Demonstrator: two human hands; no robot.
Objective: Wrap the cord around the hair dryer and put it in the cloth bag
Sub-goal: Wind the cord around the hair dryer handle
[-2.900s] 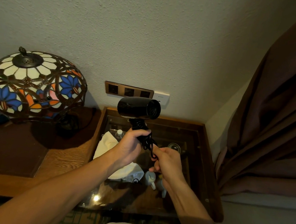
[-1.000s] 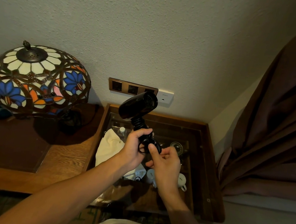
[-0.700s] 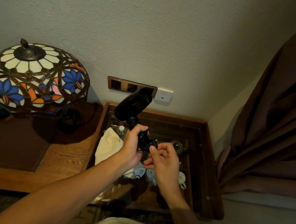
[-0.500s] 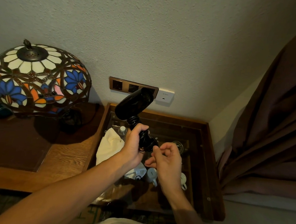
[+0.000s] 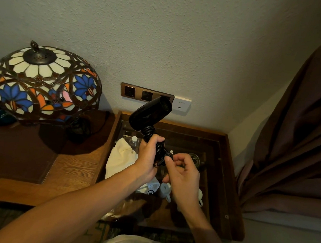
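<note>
A person's left hand [image 5: 147,158] grips the handle of a black hair dryer [image 5: 150,114], fingers curled tight around it, holding the dryer up above a glass-topped wooden side table [image 5: 227,164] with its barrel tilted toward a brown wall outlet strip [image 5: 137,91] and a white socket [image 5: 181,105]. The black cord [image 5: 149,130] is coiled in several turns around the handle, from just under the barrel down into the left hand's grip. The right hand [image 5: 183,175] sits just beside it, thumb and forefinger pinching the loose end of the cord at the plug [image 5: 169,152], the other fingers bent inward. Below the hands, a cream cloth bag [image 5: 120,159] lies crumpled on the glass, next to a small water bottle [image 5: 134,140] and white cups [image 5: 165,191]. A stained-glass lamp [image 5: 44,83] stands on the wooden desk [image 5: 72,172] to the left; a brown curtain [image 5: 295,140] hangs at right.
</note>
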